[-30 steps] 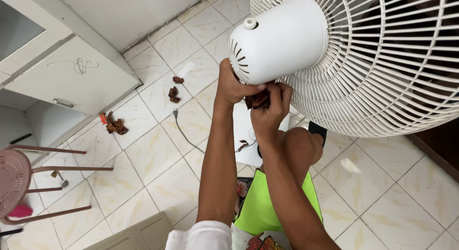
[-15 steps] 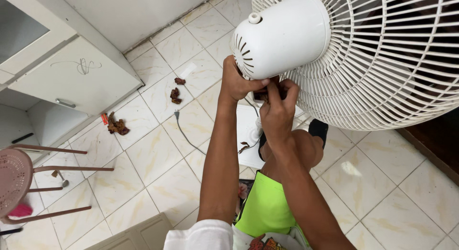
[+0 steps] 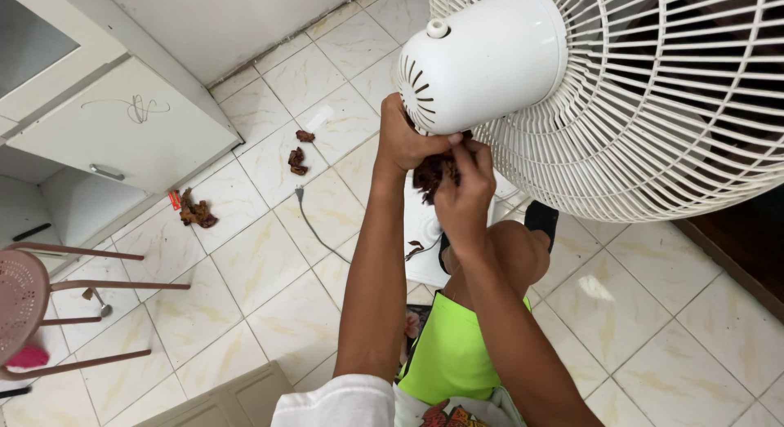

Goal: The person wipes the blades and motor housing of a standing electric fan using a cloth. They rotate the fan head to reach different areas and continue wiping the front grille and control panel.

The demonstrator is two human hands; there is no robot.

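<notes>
White fan (image 3: 653, 92), motor housing (image 3: 482, 60) overhead. Left hand (image 3: 400, 141) clenched against the housing's underside, as before. Right hand (image 3: 464, 194) has dropped slightly, now pinching a dark brown rag (image 3: 429, 174) just beneath the housing, more of it showing than earlier.

The light is bright and even; soft shadows lie on the floor tiles (image 3: 269, 255) under the fan (image 3: 572, 92). The focus is sharp.

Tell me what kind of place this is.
Probably a room in a home: glossy marble-look floor tiles, a white cabinet, a pink stool and a white pedestal fan.
</notes>
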